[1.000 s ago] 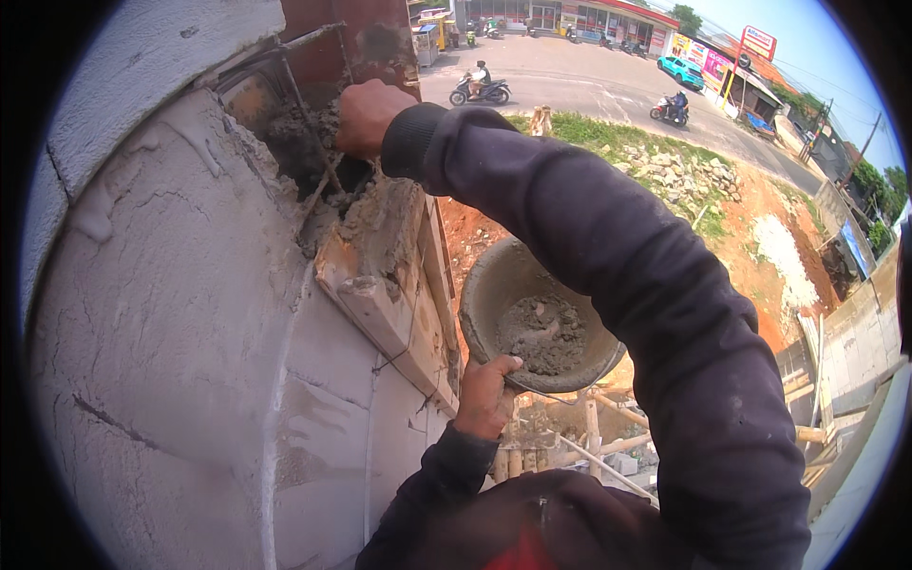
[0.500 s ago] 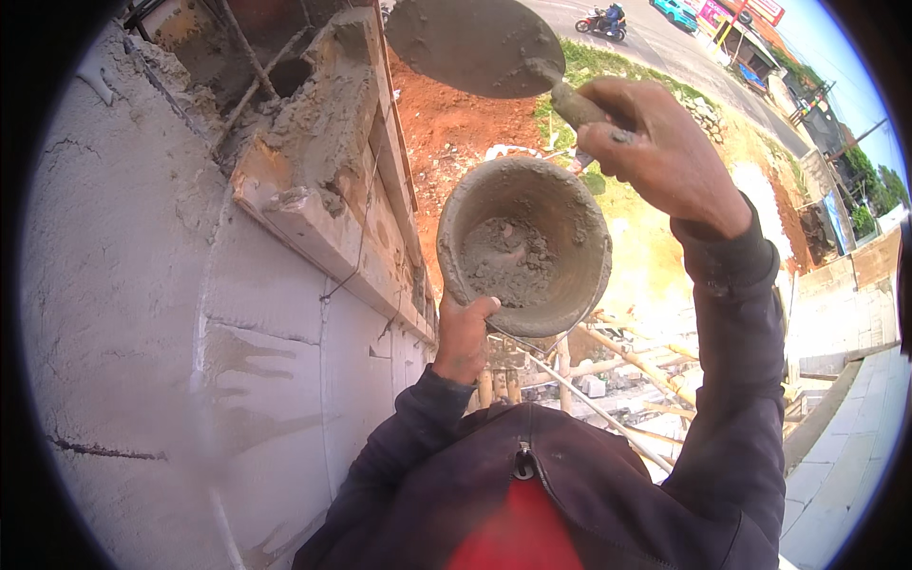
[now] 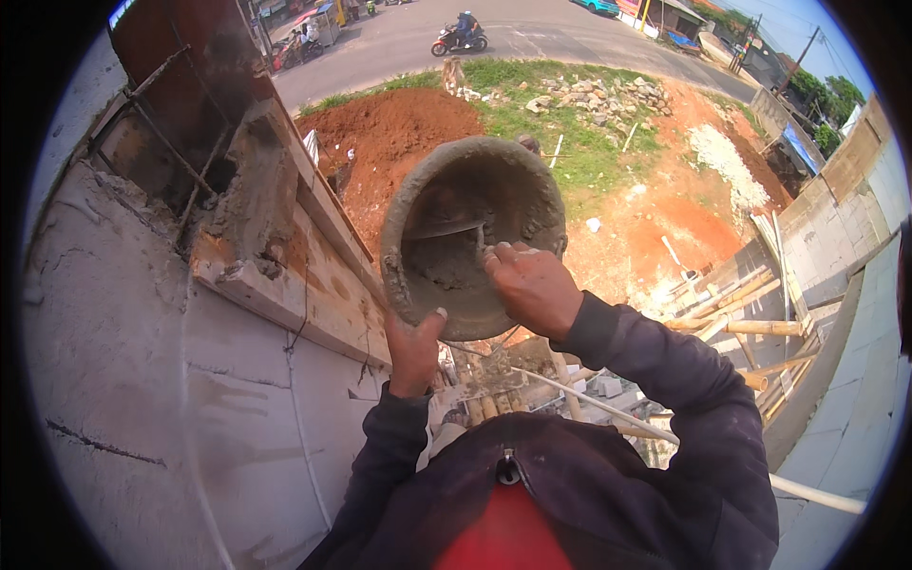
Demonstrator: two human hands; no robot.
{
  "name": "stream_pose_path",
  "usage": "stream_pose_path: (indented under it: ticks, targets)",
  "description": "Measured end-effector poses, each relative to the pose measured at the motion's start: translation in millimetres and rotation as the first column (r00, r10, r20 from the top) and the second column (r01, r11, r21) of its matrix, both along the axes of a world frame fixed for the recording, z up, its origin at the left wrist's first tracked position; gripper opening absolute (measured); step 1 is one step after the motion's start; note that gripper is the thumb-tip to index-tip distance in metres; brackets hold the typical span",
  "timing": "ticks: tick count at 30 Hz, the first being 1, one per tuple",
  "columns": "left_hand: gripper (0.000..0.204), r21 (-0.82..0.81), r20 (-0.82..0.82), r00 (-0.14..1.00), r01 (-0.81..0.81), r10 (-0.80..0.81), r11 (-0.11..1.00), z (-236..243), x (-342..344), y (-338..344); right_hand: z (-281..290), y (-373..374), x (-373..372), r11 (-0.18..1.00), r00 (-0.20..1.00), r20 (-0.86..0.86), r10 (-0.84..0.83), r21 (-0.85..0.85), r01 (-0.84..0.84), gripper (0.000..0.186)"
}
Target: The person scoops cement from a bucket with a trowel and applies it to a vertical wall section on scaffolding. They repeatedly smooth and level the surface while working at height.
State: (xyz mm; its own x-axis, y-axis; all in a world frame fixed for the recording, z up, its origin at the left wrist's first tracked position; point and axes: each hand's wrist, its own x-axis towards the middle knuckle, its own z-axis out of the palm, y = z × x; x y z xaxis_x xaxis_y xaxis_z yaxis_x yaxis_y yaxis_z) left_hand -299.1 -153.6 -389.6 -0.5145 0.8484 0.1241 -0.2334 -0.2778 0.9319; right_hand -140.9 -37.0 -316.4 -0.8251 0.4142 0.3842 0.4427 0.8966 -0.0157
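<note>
A round bucket, caked with grey mortar, is tilted so that its mouth faces me. My left hand grips its near left rim, the thumb lying over the edge. Wet mortar lies in the bottom. My right hand reaches over the near right rim with its fingers closed on a trowel. The trowel's blade is inside the bucket, seen nearly edge-on. My fingers hide most of its handle.
A grey block wall rises at left, with mortar-smeared formwork boards and steel bars at its top. Bamboo scaffolding stands below right. Far down are red soil, rubble and a road with a motorcycle.
My right hand has brought the trowel down from above the bucket into it. The bucket, held in my left hand, now sits further left in view. The view takes in more of the road.
</note>
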Motion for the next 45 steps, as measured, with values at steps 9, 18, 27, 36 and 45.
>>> stream_pose_path:
  ticks: [9, 18, 27, 36, 45]
  targets:
    - [0.044, 0.114, -0.12, 0.97, -0.2, 0.213, 0.973, -1, 34, 2, 29, 7, -4, 0.985, 0.996, -0.05, -0.069, 0.156, 0.076, 0.015]
    - [0.081, 0.2, -0.19, 0.903, -0.348, 0.385, 0.916, -10, 45, 26, 38, 6, -24, 0.984, 0.989, -0.044, -0.138, 0.106, 0.142, 0.011]
    - [0.084, 0.305, -0.325, 0.832, -0.358, 0.449, 0.883, 16, 55, 21, 84, -1, -9, 0.979, 0.992, 0.057, -0.111, 0.176, 0.099, 0.01]
    - [0.085, 0.459, -0.376, 0.853, -0.169, 0.363, 0.872, 41, 59, 36, 84, 40, 17, 0.974, 0.972, -0.071, -0.226, -0.031, 0.224, 0.016]
    - [0.067, -0.128, -0.229, 0.969, 0.068, -0.096, 0.989, -54, 24, 9, -97, 41, 66, 0.153, 0.976, 0.02, -0.215, -0.987, 0.054, 0.036]
